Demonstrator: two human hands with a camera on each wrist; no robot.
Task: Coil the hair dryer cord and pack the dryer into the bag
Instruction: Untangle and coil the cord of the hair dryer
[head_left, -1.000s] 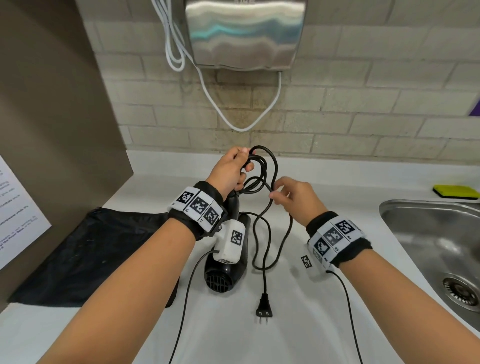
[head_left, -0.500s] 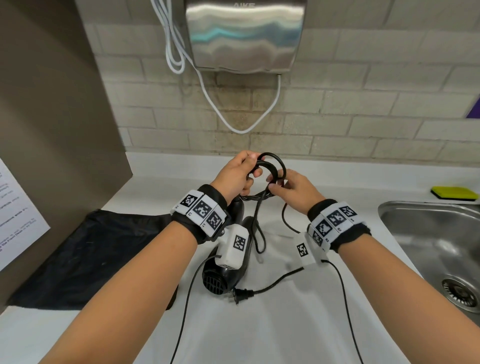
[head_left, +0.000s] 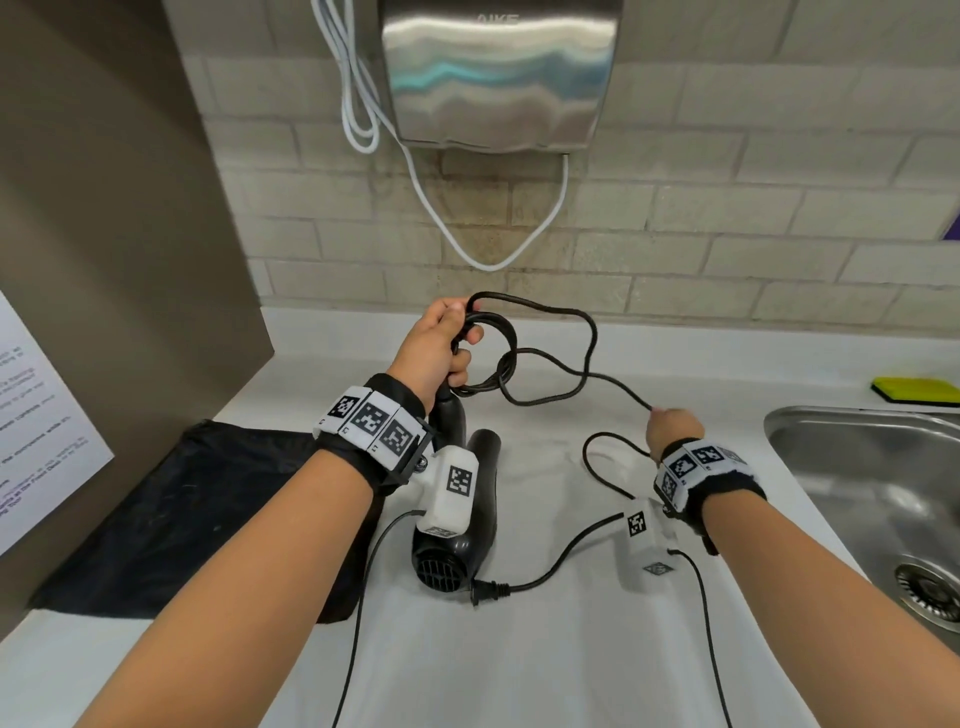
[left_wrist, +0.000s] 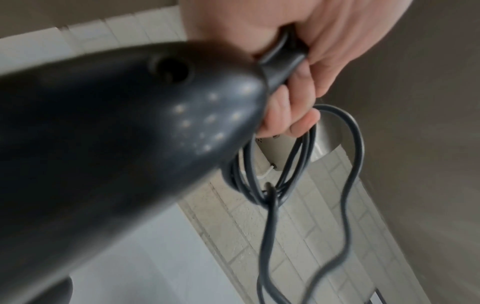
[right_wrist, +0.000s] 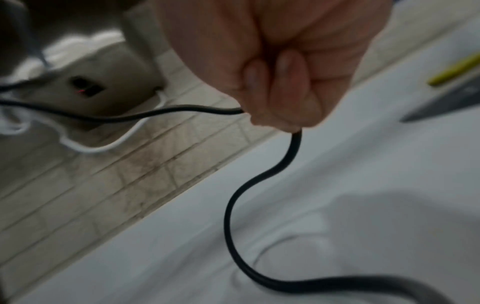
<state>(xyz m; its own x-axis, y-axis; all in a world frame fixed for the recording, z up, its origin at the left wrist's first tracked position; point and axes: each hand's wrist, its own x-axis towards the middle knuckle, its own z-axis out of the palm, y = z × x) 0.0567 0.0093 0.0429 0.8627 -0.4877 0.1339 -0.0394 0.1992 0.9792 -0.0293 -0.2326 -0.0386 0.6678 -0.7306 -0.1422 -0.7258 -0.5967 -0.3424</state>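
A black hair dryer (head_left: 470, 525) lies on the white counter, its rear grille toward me. My left hand (head_left: 441, 345) grips the handle's end together with several coiled loops of the black cord (head_left: 496, 364); the left wrist view shows the same left hand (left_wrist: 293, 82) curled round the loops of cord (left_wrist: 285, 164) beside the dryer (left_wrist: 116, 133). My right hand (head_left: 672, 428) is out to the right, pinching the cord's free length in a closed fist (right_wrist: 283, 82). The plug (head_left: 485, 591) rests on the counter by the dryer's grille. A black bag (head_left: 171, 509) lies flat at the left.
A steel sink (head_left: 872, 499) is sunk into the counter at the right, with a yellow sponge (head_left: 917, 391) behind it. A steel hand dryer (head_left: 496, 73) with a white cable (head_left: 483, 260) hangs on the brick wall. A brown panel (head_left: 104, 234) bounds the left.
My right hand has moved away from the left hand, out to the right, drawing the cord's free length with it. The left hand still holds the coils. The plug stayed by the dryer's grille.
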